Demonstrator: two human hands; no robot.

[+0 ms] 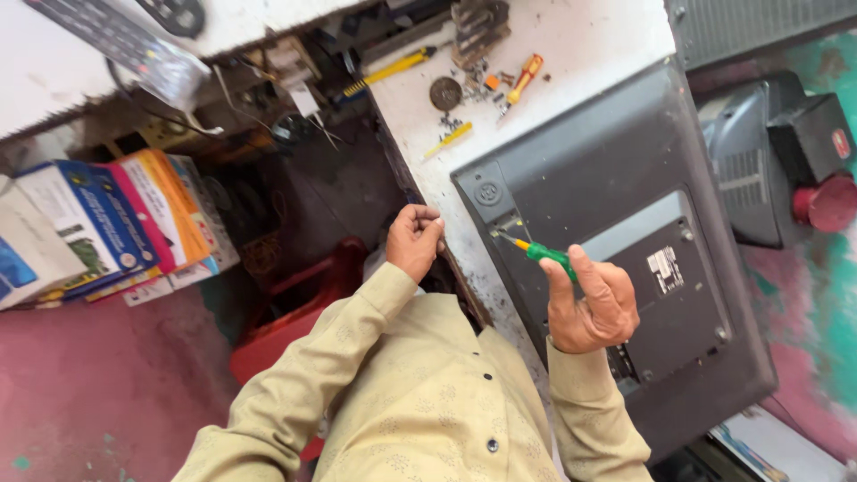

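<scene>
Head view puts your right hand (591, 303) over the dark grey back panel of a flat television (616, 187) lying face down on the white workbench (580, 36). Your fingers are curled tight around the green handle of a screwdriver (541, 253), thumb pressed along it, and its thin shaft points up-left to a spot just below the panel's upper-left corner. Your left hand (415, 239) hovers at the bench's near edge, fingers bunched together against the thumb — whether they pinch anything is too small to tell.

No open container shows here; loose parts sit bare on the bench top beyond the television: a round metal disc (445, 92), an orange-handled screwdriver (521, 80), a small yellow tool (449, 139), and a longer yellow-handled screwdriver (388, 70) at the bench's far-left edge.

For room — the television overhangs the bench on the near side, and bare white surface is left only in a strip between its corner and the loose parts. Left of the bench edge lie a red stool (295, 303) and a stack of colourful boxes (107, 223); right of the television sits a grey boxy set (772, 161).
</scene>
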